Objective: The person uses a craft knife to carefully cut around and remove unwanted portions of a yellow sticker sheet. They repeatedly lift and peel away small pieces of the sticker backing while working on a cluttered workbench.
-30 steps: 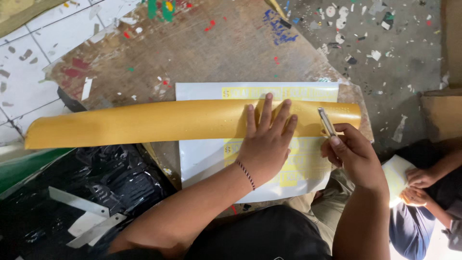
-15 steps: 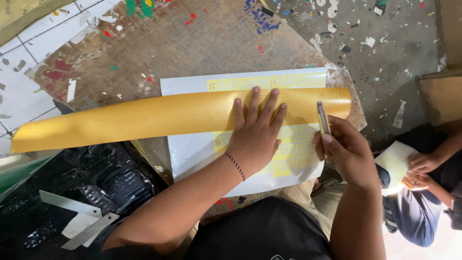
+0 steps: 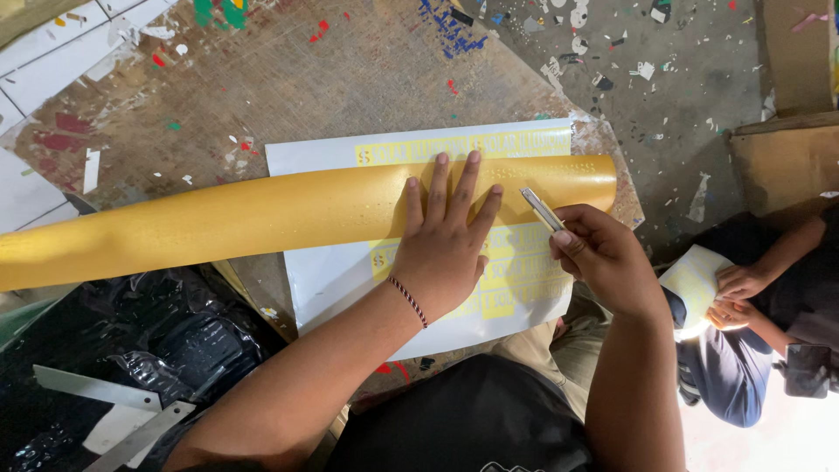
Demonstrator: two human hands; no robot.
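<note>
A long roll of gold vinyl [image 3: 245, 218] lies across a white sheet [image 3: 332, 280] printed with yellow lettering, on a worn wooden board [image 3: 350, 79]. My left hand [image 3: 446, 236] presses flat on the roll, fingers spread, a red cord bracelet at the wrist. My right hand [image 3: 603, 258] grips a slim metal utility knife [image 3: 542, 210], its tip pointing at the roll's right part.
Black plastic sheeting [image 3: 122, 350] and metal rulers [image 3: 114, 411] lie at lower left. Another person [image 3: 760, 297] sits at right, hands on a small sheet. The concrete floor [image 3: 664, 61] is strewn with vinyl scraps. A cardboard box [image 3: 786, 157] stands at right.
The view has shifted slightly; my left hand stays pressed on the roll and my right hand with the knife has edged a little closer to the roll.
</note>
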